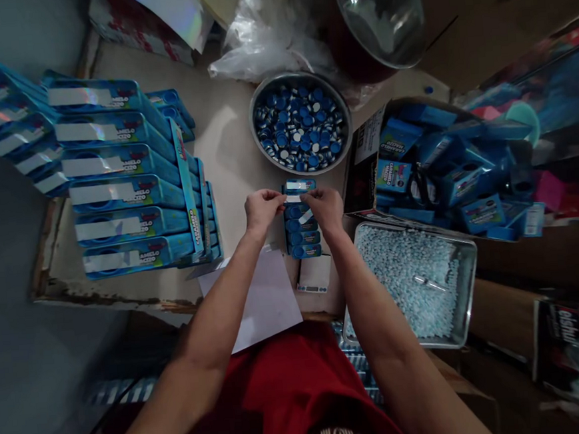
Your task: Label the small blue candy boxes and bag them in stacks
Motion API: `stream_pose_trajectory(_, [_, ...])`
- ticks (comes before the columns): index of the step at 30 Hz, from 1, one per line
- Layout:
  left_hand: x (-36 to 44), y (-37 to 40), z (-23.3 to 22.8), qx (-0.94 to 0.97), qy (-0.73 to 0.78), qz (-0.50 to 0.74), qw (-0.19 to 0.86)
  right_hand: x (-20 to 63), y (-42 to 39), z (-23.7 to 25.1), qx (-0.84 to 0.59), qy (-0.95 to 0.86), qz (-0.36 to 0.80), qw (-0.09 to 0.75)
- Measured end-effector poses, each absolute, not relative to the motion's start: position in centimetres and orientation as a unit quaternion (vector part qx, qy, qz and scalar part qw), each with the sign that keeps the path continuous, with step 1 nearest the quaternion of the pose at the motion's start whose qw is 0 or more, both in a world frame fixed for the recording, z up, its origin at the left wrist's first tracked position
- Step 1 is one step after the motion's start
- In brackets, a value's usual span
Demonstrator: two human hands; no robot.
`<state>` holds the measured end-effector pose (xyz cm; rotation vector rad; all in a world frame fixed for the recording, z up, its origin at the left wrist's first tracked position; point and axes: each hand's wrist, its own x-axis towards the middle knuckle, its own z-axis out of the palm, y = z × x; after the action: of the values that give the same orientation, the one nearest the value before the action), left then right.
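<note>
My left hand (262,214) pinches the left end of a short white sticker strip (293,198). At its other end the fingers of my right hand (325,209) are closed on it. The strip lies across a small blue box, one in a column of blue boxes (304,238) with round caps showing on their faces. Farther up in the column, a box bears a white strip (299,185). A second white strip (306,217) hangs below my right fingers, apparently held by them too.
Stacked blue boxes (117,197) with white strips stand left. A metal bowl (346,115) of blue caps is beyond my hands. On the right are a carton (362,188) of blue packs and a metal tray (469,276) of pale-blue pellets. A small scale (314,273) and white paper (270,299) lie nearer.
</note>
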<state>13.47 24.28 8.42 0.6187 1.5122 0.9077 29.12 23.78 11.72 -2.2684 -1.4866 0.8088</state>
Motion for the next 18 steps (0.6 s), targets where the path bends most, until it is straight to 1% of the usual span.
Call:
stream_pose_trajectory(4, [13.5,24.2,8.1,0.253,0.644,0.386,0.61,28.9,23.7,11.3,-0.799,-0.512,0.281,0.141])
stream_pose_trajectory(7, [13.9,23.9,7.1,0.208,0.628,0.392,0.64,29.0,23.7,10.8,-0.808,-0.503,0.273,0.137])
stream_pose_trajectory(10, [14.4,23.3,5.1,0.173,0.612,0.432,0.639,29.5,23.6,10.1,-0.834,-0.465,0.241,0.173])
stream_pose_trajectory(12, [14.6,22.7,4.0,0.191,0.649,0.433,0.596,29.9,23.3,9.7,-0.842,-0.433,0.245,0.209])
stream_pose_trajectory(14, [14.6,22.0,3.6,0.258,0.707,0.407,0.518,30.1,22.8,9.9,-0.829,-0.417,0.275,0.252])
stream_pose_trajectory(16, [14.3,20.9,4.6,0.335,0.736,0.403,0.429,29.9,22.1,10.6,-0.8,-0.407,0.316,0.309])
stream_pose_trajectory(18, [13.9,19.6,6.5,0.38,0.719,0.429,0.393,29.5,21.3,11.7,-0.766,-0.389,0.362,0.363])
